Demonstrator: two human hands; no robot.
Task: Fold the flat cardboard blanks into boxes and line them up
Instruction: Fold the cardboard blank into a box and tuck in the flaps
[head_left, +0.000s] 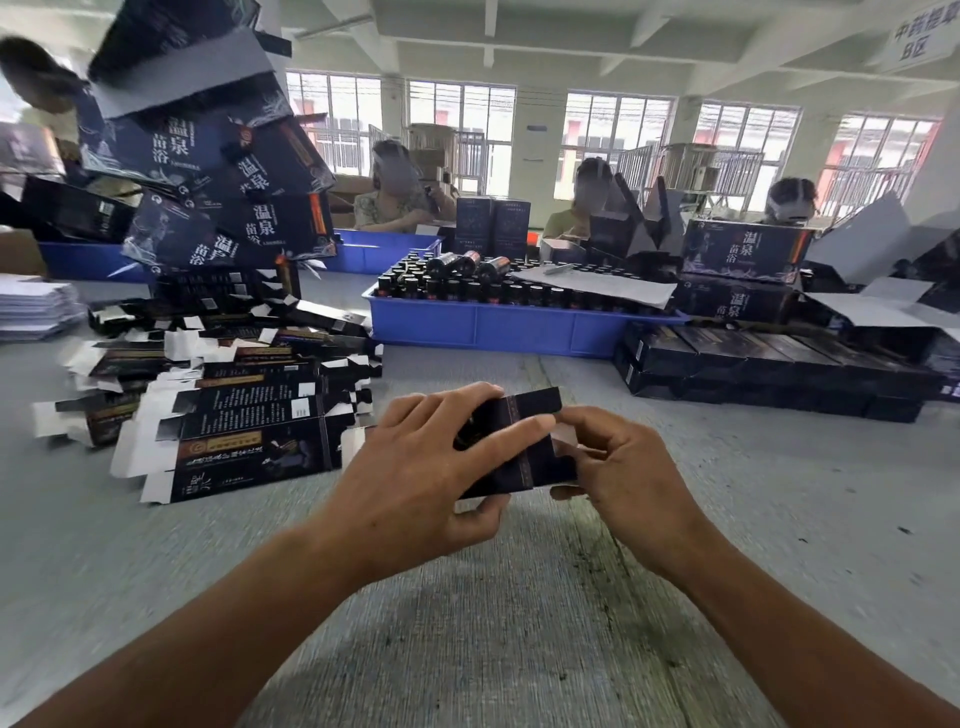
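We hold one dark box (524, 447) above the grey table (519, 649), our left hand (415, 478) wrapped around its near end, our right hand (618, 473) pinching the flap at its other end. Left of the box lies the heap of flat blanks (228, 384); right of it and farther back, a row of folded boxes (769, 364) stands beside a blue tray (498, 327).

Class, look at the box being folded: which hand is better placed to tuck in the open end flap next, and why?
Probably the right hand: its fingertips already pinch at the box's open right end, while the left hand wraps the body to steady it.
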